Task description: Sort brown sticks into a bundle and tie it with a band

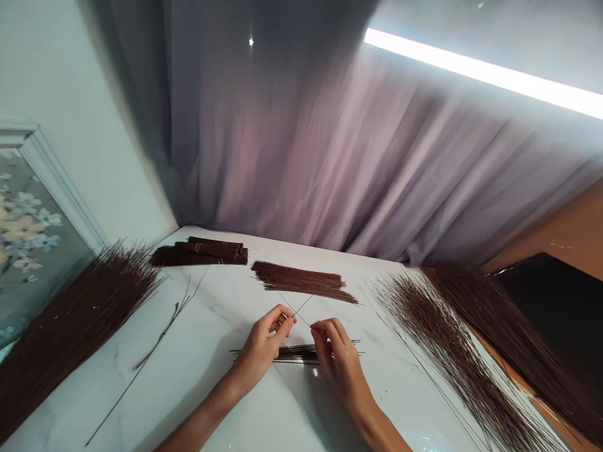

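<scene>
Two thin dark strands (301, 306) cross in an X above the table's middle. My left hand (271, 334) is closed, thumb and index finger pinching the strands just below their crossing. To its right, my right hand (336, 351) pinches the lower right end of one strand between thumb and fingertips. Under both hands lies a small bundle of dark strands (296, 353), partly hidden by them. Beyond the hands rests a loose flat pile of brown strands (301, 280).
Tied brown bundles (202, 252) lie at the back left of the white table (198, 389). Large strand heaps stand left (80, 314) and right (452, 339), with another (513, 345) farther right. A few twisted strands (162, 336) lie left of my hands.
</scene>
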The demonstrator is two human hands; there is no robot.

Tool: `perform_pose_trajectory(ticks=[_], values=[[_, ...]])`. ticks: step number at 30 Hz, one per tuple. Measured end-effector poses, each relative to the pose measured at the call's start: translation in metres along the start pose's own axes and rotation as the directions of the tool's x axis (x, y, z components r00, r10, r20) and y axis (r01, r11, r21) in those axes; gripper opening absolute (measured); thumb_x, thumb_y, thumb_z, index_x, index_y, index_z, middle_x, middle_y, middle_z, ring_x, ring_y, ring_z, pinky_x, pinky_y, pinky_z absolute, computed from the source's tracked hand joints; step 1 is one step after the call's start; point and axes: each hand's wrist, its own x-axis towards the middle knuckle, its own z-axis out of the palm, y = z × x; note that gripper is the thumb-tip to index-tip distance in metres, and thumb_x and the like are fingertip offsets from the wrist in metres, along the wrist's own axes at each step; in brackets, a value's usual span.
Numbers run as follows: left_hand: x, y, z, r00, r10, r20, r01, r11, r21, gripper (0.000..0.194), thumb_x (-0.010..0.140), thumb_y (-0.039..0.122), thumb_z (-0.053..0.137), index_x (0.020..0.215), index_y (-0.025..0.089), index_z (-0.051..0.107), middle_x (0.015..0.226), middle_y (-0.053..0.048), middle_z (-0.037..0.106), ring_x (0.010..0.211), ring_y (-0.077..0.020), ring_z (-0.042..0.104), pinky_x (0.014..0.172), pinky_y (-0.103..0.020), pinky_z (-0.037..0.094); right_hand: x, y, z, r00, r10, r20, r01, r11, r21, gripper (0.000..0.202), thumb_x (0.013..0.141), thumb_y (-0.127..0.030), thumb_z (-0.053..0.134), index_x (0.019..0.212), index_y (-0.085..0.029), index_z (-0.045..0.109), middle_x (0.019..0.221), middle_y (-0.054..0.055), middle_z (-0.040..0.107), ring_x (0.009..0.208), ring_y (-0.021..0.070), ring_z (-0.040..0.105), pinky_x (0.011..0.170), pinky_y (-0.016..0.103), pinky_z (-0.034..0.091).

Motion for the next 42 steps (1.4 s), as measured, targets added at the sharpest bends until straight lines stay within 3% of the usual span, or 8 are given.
perform_pose_trajectory(ticks=[7, 13, 24, 29, 33, 36, 39, 42], values=[[0.004, -0.003, 0.002, 0.992, 0.072, -0.102, -0.066, 0.996, 0.059, 0.038, 0.09, 0.058, 0.06, 0.085, 0.02, 0.063, 0.056, 0.009, 0.032, 0.053, -0.0098, 0.03, 0.048, -0.021, 0.021, -0.004, -0.003, 0.004, 0.999, -0.037, 0.035, 0.037, 0.999, -0.025, 0.015, 0.105, -0.022, 0.039, 0.104, -0.023, 0.054, 0.094, 0.004, 0.055, 0.076, 0.0145, 0.06, 0.066, 0.025, 0.049], [0.001, -0.003, 0.003, 0.997, 0.019, -0.074, -0.021, 1.0, -0.019, 0.038, 0.092, 0.058, 0.059, 0.085, 0.02, 0.059, 0.06, 0.007, 0.044, 0.052, -0.0091, 0.032, 0.043, -0.019, 0.017, -0.006, -0.003, 0.004, 0.998, 0.0, 0.059, -0.001, 1.0, 0.024, 0.017, 0.106, -0.026, 0.04, 0.101, -0.023, 0.056, 0.094, 0.005, 0.056, 0.077, 0.0153, 0.058, 0.062, 0.025, 0.048], [-0.019, 0.021, 0.004, 0.993, 0.046, 0.106, -0.043, 0.999, -0.033, 0.035, 0.098, 0.05, 0.055, 0.084, 0.018, 0.059, 0.061, 0.006, 0.048, 0.057, -0.0095, 0.036, 0.05, -0.021, 0.026, 0.013, -0.008, -0.033, 0.891, 0.182, 0.415, -0.305, 0.919, 0.25, 0.031, 0.103, -0.047, 0.049, 0.093, -0.02, 0.06, 0.083, 0.001, 0.059, 0.071, 0.0144, 0.053, 0.061, 0.024, 0.045], [-0.031, 0.028, 0.005, 0.92, 0.011, 0.393, -0.046, 0.996, 0.081, 0.029, 0.098, 0.04, 0.056, 0.08, 0.018, 0.06, 0.06, 0.004, 0.053, 0.063, -0.0117, 0.044, 0.063, -0.024, 0.034, 0.053, -0.028, -0.076, 0.838, -0.095, 0.538, 0.102, 0.995, 0.016, 0.024, 0.105, -0.032, 0.047, 0.09, -0.02, 0.061, 0.088, 0.002, 0.065, 0.078, 0.0154, 0.058, 0.069, 0.026, 0.045], [-0.022, 0.034, 0.005, 0.97, 0.057, 0.237, -0.092, 0.986, 0.138, 0.034, 0.099, 0.042, 0.053, 0.074, 0.019, 0.056, 0.064, 0.005, 0.049, 0.064, -0.012, 0.042, 0.064, -0.025, 0.032, 0.023, -0.041, -0.064, 0.887, -0.316, 0.337, 0.409, 0.876, -0.255, 0.019, 0.105, -0.019, 0.043, 0.099, -0.02, 0.061, 0.09, 0.006, 0.065, 0.08, 0.0183, 0.058, 0.066, 0.028, 0.042], [-0.023, 0.041, 0.004, 0.985, 0.038, 0.167, -0.05, 0.997, 0.065, 0.032, 0.1, 0.044, 0.052, 0.081, 0.019, 0.058, 0.064, 0.006, 0.047, 0.062, -0.0118, 0.037, 0.06, -0.025, 0.029, -0.018, -0.029, -0.04, 0.972, -0.202, 0.118, 0.216, 0.968, -0.125, 0.016, 0.105, -0.018, 0.042, 0.099, -0.021, 0.057, 0.084, 0.004, 0.062, 0.07, 0.0151, 0.057, 0.06, 0.025, 0.043], [-0.033, 0.044, 0.005, 0.962, 0.015, 0.273, -0.02, 1.0, 0.016, 0.032, 0.099, 0.043, 0.054, 0.08, 0.018, 0.059, 0.062, 0.005, 0.047, 0.062, -0.0118, 0.039, 0.061, -0.025, 0.03, -0.021, -0.016, -0.043, 0.959, -0.019, 0.281, 0.002, 0.998, 0.06, 0.019, 0.106, -0.028, 0.044, 0.092, -0.022, 0.056, 0.08, 0.001, 0.062, 0.066, 0.0137, 0.058, 0.055, 0.022, 0.044], [-0.04, 0.041, 0.007, 0.895, -0.028, 0.445, 0.019, 0.999, 0.026, 0.03, 0.098, 0.042, 0.055, 0.082, 0.017, 0.062, 0.059, 0.005, 0.049, 0.061, -0.012, 0.041, 0.061, -0.025, 0.031, 0.014, -0.021, -0.068, 0.881, -0.063, 0.469, 0.061, 0.998, 0.021, 0.022, 0.106, -0.03, 0.046, 0.09, -0.022, 0.059, 0.082, 0.001, 0.064, 0.071, 0.0142, 0.059, 0.062, 0.024, 0.047]])
